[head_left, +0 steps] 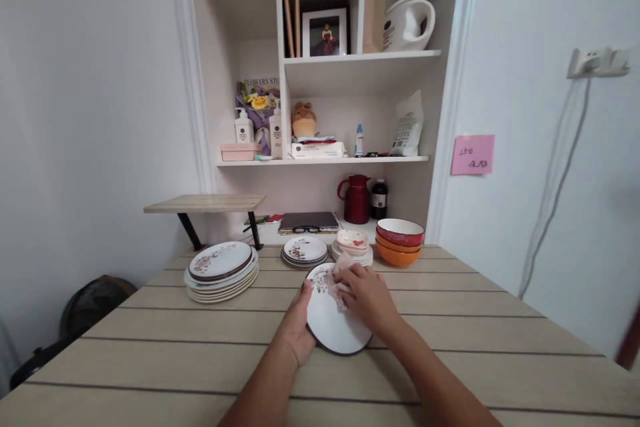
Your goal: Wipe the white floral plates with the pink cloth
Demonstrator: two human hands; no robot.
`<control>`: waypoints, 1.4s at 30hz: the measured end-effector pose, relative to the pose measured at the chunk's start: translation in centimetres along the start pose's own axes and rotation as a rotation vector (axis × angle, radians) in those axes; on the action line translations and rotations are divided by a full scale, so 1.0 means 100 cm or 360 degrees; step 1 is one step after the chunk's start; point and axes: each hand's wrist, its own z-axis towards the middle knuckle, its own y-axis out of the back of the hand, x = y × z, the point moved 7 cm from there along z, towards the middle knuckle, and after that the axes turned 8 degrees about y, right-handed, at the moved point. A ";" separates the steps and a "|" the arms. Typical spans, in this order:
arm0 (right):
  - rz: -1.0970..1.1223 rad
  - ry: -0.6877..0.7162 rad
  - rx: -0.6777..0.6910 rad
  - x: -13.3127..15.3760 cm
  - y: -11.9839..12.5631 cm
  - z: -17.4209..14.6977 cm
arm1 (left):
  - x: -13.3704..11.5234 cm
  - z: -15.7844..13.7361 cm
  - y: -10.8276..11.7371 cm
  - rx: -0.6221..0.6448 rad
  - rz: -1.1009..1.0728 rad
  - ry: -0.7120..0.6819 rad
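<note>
A white plate with a dark rim and a brown flower pattern is tilted toward me above the table. My left hand grips its left edge, thumb on the rim and the other fingers hidden beneath. My right hand presses a pale pink cloth against the plate's upper right face, its fingers bent over the cloth. Just beyond stand a short stack of small patterned plates and small pink-white bowls on white saucers.
A taller plate stack stands at the left beside a small raised wooden shelf. Red and orange bowls are nested at the back right. Behind them are a red jug, a dark bottle and a closed laptop with glasses.
</note>
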 end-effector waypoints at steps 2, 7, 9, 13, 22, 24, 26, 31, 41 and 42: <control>0.0013 -0.0063 0.0056 -0.012 -0.001 -0.006 | 0.001 0.000 0.002 -0.0008 -0.0033 0.0004; 0.0157 -0.0023 0.0400 -0.006 -0.019 -0.021 | -0.001 0.001 0.003 0.0061 -0.0107 -0.0087; 0.0222 0.0108 0.0464 0.009 -0.025 -0.023 | -0.001 0.001 0.002 0.0066 -0.0098 -0.0081; 0.0532 0.0317 0.0333 0.040 -0.030 -0.019 | 0.002 0.000 -0.002 0.0083 -0.0032 0.0037; 0.0273 0.0196 -0.0107 0.037 -0.013 0.010 | 0.000 -0.001 -0.011 0.0130 -0.0024 -0.0045; 0.0158 0.0069 -0.0149 0.021 -0.006 0.009 | 0.001 -0.002 -0.011 0.0113 -0.0017 -0.0027; 0.0087 -0.0020 -0.0138 0.008 -0.002 0.007 | 0.001 -0.004 -0.011 0.0110 -0.0021 -0.0010; 0.0087 -0.0167 0.0208 -0.006 -0.008 -0.007 | -0.001 -0.003 -0.008 0.0124 -0.0060 -0.0036; 0.0558 0.0335 0.0302 0.062 -0.025 -0.025 | 0.002 -0.005 -0.001 0.0008 0.0039 0.0110; 0.0588 0.0371 0.0265 0.064 -0.025 -0.022 | 0.001 -0.005 0.000 0.0008 0.0046 0.0108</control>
